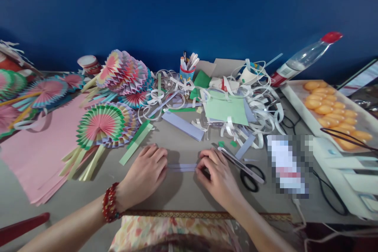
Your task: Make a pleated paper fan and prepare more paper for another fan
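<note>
A narrow lilac paper strip (182, 167), with a lengthwise line along it, lies flat on the grey table between my hands. My left hand (148, 171) covers its left end, fingers bent together and pressed down; a red bead bracelet circles that wrist. At the other end, my right hand (215, 173) grips the strip with curled thumb and fingers. Both ends of the strip are hidden under my hands. Just right of my right hand lie a pale cutter knife (240, 164) and black-handled scissors (251, 177). A green paper strip (136, 143) rests beyond my left hand.
Pleated paper fans (100, 124) and pink paper sheets (44, 145) spread over the left side. White paper curls (265, 106) surround a light green sheet (226, 107). On the right are a phone (286, 165), a tray of orange egg-shaped items (333, 106) and a tilted bottle (307, 57).
</note>
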`<state>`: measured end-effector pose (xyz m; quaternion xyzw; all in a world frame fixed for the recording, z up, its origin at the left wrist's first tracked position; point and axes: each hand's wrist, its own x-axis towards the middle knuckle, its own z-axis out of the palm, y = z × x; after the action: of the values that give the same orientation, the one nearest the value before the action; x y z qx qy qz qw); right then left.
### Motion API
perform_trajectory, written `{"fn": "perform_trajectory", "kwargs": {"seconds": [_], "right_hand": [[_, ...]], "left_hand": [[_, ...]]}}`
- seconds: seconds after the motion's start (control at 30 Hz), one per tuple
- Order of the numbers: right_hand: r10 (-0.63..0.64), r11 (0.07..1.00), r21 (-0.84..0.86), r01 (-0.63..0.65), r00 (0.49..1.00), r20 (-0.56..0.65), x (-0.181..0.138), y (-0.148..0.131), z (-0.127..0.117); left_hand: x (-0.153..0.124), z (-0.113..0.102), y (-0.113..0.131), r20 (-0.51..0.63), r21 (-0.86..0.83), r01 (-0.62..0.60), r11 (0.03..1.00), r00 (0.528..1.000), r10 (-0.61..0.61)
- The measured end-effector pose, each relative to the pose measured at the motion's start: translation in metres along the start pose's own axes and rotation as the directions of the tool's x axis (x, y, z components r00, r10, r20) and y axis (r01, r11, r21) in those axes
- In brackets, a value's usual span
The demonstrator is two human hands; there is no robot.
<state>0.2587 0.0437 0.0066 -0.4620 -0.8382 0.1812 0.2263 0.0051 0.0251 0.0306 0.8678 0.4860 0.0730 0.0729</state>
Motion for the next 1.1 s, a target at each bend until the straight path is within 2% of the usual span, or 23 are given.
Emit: {"fn": "perform_trajectory", "kwargs": {"seconds": [0.37, 1.1], "right_hand": [[0.001, 1.0, 0.02, -0.001, 1.0, 0.019, 0.0009, 0.0001, -0.002], [0.012, 1.0, 0.012, -0.012, 1.0, -0.018, -0.0005, -0.0006, 0.0031]], "left_hand": [[-0.0016, -0.0008, -0.0021, 0.062, 0.076, 0.038, 0.996, 0.997, -0.043], [-0.0003, -0.001, -0.0043, 0.053, -0.022, 0.047, 0.999, 0.998, -0.046]]}}
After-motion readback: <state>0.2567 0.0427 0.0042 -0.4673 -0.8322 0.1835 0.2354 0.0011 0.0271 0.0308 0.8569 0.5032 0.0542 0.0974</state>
